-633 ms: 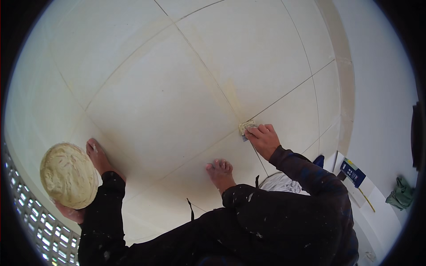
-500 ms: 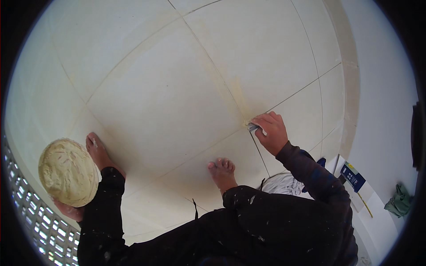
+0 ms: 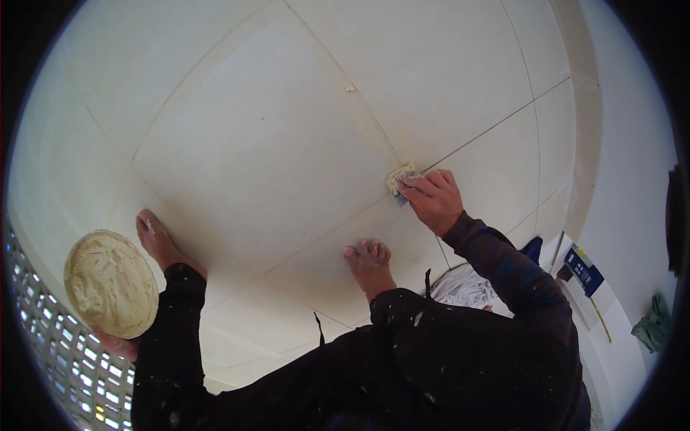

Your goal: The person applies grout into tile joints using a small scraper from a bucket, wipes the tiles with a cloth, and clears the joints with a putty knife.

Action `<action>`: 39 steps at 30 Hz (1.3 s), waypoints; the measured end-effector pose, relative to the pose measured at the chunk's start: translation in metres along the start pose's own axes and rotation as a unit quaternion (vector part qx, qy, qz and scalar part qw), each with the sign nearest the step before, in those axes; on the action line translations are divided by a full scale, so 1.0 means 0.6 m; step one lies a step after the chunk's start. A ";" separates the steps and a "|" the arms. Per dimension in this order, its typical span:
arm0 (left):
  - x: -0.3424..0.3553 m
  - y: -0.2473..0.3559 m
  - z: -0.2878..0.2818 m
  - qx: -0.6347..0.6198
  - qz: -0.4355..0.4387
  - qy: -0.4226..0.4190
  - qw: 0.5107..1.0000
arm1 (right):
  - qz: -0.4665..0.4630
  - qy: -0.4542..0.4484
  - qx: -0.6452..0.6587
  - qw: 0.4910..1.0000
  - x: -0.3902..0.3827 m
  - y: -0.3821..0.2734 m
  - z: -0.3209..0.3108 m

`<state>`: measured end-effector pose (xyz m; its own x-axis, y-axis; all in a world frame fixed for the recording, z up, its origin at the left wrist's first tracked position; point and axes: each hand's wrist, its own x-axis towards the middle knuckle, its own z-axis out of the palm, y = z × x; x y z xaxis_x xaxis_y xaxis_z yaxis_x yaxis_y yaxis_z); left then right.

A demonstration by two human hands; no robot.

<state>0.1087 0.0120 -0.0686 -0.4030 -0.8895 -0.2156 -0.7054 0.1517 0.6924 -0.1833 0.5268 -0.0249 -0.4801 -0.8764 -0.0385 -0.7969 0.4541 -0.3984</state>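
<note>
Pinching the left-pointing scraper [image 3: 397, 181], your right hand [image 3: 436, 201] faces open tile [image 3: 251, 158] far left; your half-hidden left hand [image 3: 118, 347] cups the tub [image 3: 155, 302].

Paste [image 3: 111, 284] is seen cream-yellow, off-white tiles [image 3: 237, 129] are lined by dark joints [image 3: 496, 126], black trousers [image 3: 467, 345] are flecked white, cloth [image 3: 652, 323] is coloured green.
</note>
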 end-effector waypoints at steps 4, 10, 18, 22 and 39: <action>-0.031 0.074 0.023 -0.162 -0.110 0.055 0.979 | 0.072 -0.105 0.077 0.989 -0.076 -0.028 -0.049; -0.029 0.099 0.020 -0.246 -0.165 0.037 0.954 | 0.025 0.141 0.119 0.983 0.191 -0.001 -0.112; -0.023 0.044 0.014 -0.243 -0.107 0.043 0.963 | -0.116 0.137 -0.053 0.982 0.395 0.031 -0.054; -0.029 0.071 0.023 -0.232 -0.110 0.060 0.965 | -0.105 0.063 -0.044 0.992 0.290 0.008 -0.062; -0.005 0.042 0.033 -0.182 -0.054 0.062 0.980 | 0.141 0.088 0.098 0.981 0.107 0.052 -0.106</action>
<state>0.0808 0.0270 -0.0640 -0.2473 -0.9407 -0.2325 -0.4758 -0.0911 0.8748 -0.2621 0.4946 0.0185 -0.7415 -0.6706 -0.0205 -0.5450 0.6198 -0.5646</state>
